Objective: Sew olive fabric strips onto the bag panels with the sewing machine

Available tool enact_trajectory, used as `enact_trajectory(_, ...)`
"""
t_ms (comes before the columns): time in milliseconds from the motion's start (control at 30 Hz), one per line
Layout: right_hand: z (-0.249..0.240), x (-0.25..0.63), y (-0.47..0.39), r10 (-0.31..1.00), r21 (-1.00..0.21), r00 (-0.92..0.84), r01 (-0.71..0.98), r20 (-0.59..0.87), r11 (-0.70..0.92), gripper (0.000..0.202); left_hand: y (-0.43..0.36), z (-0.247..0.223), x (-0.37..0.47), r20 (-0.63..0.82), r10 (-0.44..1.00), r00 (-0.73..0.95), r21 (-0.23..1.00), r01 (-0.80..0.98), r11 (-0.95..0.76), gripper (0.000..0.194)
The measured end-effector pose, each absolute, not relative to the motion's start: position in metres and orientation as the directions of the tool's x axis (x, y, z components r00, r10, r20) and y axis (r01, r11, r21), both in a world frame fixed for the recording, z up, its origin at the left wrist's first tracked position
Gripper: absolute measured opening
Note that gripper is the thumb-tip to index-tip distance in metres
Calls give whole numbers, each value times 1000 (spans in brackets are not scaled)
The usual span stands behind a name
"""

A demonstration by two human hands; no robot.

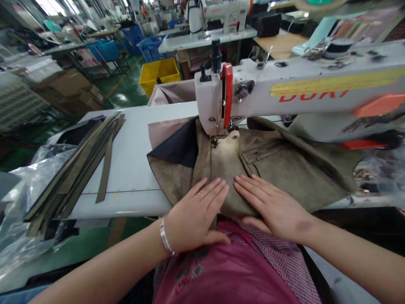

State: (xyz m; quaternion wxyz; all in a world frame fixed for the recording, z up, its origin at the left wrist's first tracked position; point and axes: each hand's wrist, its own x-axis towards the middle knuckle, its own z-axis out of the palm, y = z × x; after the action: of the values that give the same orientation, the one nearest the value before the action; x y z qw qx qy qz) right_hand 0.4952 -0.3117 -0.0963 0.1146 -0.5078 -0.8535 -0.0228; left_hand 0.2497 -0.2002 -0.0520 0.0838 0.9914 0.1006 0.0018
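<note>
An olive-brown suede-like garment piece (pixel 268 164) lies under the needle and presser foot of a white sewing machine (pixel 209 101). A stitched seam runs from the foot toward me, and a zipped pocket (pixel 264 153) shows on the right part. My left hand (pixel 201 211) lies flat on the piece left of the seam, fingers stretched out. To the right of the seam my right hand (pixel 268 200) rests flat as well, fingers extended. Dark lining (pixel 179 145) and a pinkish fabric (pixel 161 133) show at the piece's left side.
Olive strips (pixel 85 169) lie bundled at the table's left end, over clear plastic (pixel 38 177). One loose strip (pixel 107 169) is beside them. Behind the table stand a yellow crate (pixel 160 74), cardboard boxes (pixel 71 86) and another sewing machine (pixel 226 17).
</note>
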Motion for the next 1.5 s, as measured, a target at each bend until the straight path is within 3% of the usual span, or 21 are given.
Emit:
enact_trajectory(33,-97,493,-323,859,-56,-474,869,196,492,76,-202,-50,238,-13,213,977,127,212,-969,109)
enact_trajectory(100,-102,491,-338,858,25,-485,872,167,488,72,-200,-50,221,-31,209,977,56,210,-976,116)
enact_trajectory(233,-119,492,-345,850,191,-489,869,194,457,61,-190,-66,214,-13,195,981,-94,193,-977,66)
enact_trajectory(333,-126,495,-339,814,226,-520,852,260,473,55,-184,-78,221,87,177,980,-138,187,-973,52)
enact_trajectory(467,-118,494,-334,804,141,-497,867,327,478,53,-177,-75,230,134,162,978,-12,165,-986,49)
enact_trajectory(600,-101,490,-336,825,-1,-472,868,309,497,55,-174,-47,238,179,316,932,422,217,-880,34)
enact_trajectory(700,-91,489,-334,795,-93,-527,813,300,574,52,-173,-24,245,67,490,869,663,328,-673,35)
enact_trajectory(800,-81,490,-328,791,-176,-534,784,298,595,45,-167,-13,253,-140,594,792,659,522,-541,44)
enact_trajectory(867,-75,490,-324,810,-215,-509,790,291,574,39,-160,-14,259,-202,623,756,645,581,-497,51)
enact_trajectory(1133,-65,491,-319,838,-303,-489,782,242,544,33,-147,-20,273,-216,687,693,775,550,-312,44)
enact_trajectory(1367,-64,490,-317,845,-318,-485,783,226,535,32,-151,-15,275,-245,667,704,705,602,-375,47)
enact_trajectory(1500,-61,488,-319,849,-305,-473,793,238,527,32,-169,-22,268,-174,516,839,555,516,-652,43)
